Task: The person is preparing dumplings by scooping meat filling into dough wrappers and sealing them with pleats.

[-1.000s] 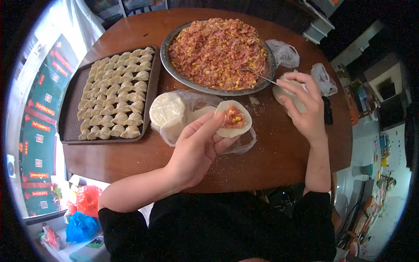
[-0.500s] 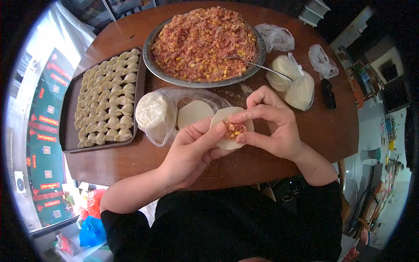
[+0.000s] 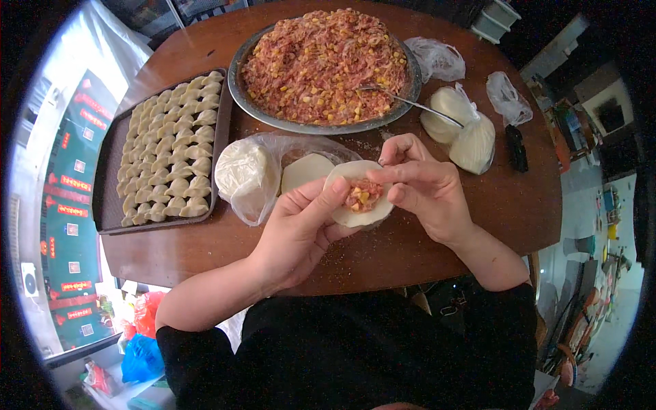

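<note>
A round, pale dumpling wrapper lies open over my left hand, which grips its left edge with the thumb on top. Meat filling with yellow corn sits in a small mound at the wrapper's middle. My right hand has the wrapper's right edge between forefinger and thumb; the other fingers are curled. Just behind my left hand, another wrapper lies partly hidden by that hand. Beside it a stack of wrappers rests in a clear plastic bag.
A large metal basin heaped with filling stands at the back, a metal spoon leaning in it. On the left, a dark tray holds rows of folded dumplings. Bagged wrappers, crumpled bags and a black object lie right.
My right fingers have drawn back from the filling to the wrapper's right edge, uncovering the mound. The wrapper lies flatter and faces up more. The whole view has shifted slightly.
</note>
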